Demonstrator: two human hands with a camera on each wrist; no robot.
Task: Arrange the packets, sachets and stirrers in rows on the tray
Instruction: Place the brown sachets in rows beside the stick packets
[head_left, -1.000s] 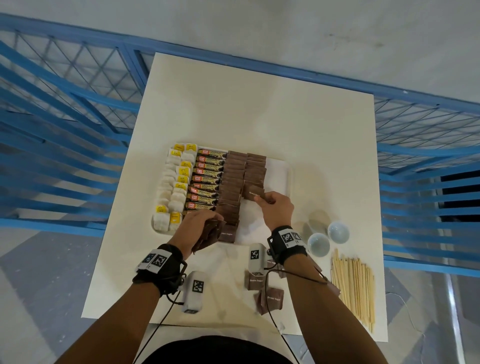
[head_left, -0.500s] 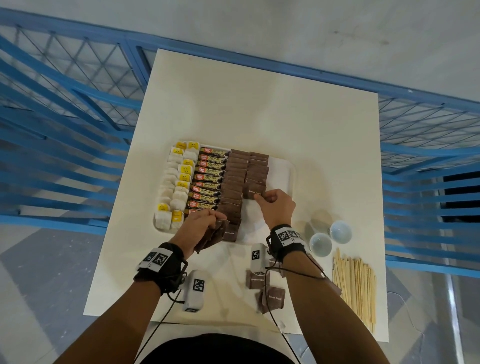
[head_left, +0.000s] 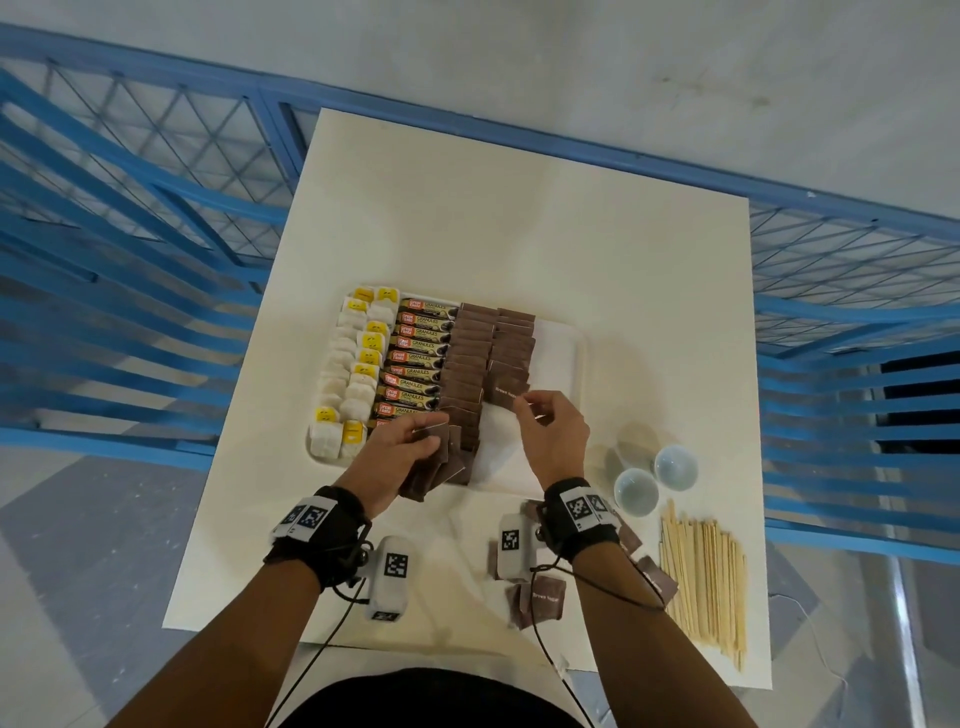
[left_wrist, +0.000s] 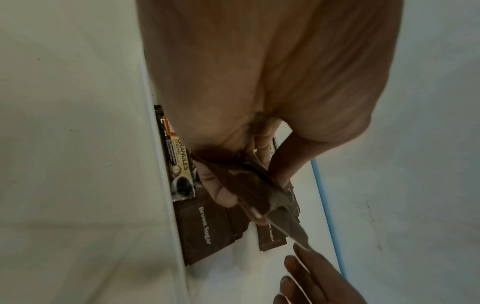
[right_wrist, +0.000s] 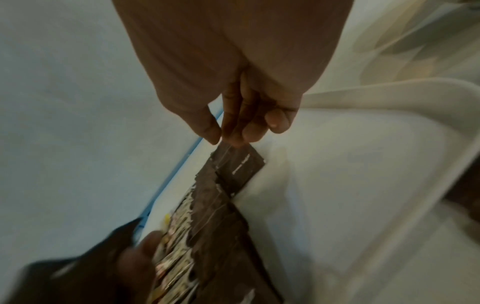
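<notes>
The white tray (head_left: 577, 358) holds rows of white and yellow sachets (head_left: 358, 374), coffee granule sticks (head_left: 415, 358) and two columns of brown sugar packets (head_left: 467, 358). My left hand (head_left: 426, 441) grips a fanned stack of brown sugar packets (left_wrist: 259, 197) over the tray's near edge. My right hand (head_left: 522, 405) pinches the near edge of the last packet (head_left: 506, 389) in the shorter right column, which lies flat on the tray (right_wrist: 363, 164). In the right wrist view the thumb and fingertips (right_wrist: 233, 137) meet at that packet's (right_wrist: 239, 164) corner.
Loose brown sugar packets (head_left: 540, 597) lie on the table near my right wrist. A bundle of wooden stirrers (head_left: 706, 577) lies at the near right, with two small pale bowls (head_left: 636, 488) beside it. Blue railings (head_left: 130, 260) surround the white table (head_left: 519, 234).
My left hand has shifted its stack slightly further over the tray's near edge. My right hand has stayed at the end packet of the right column.
</notes>
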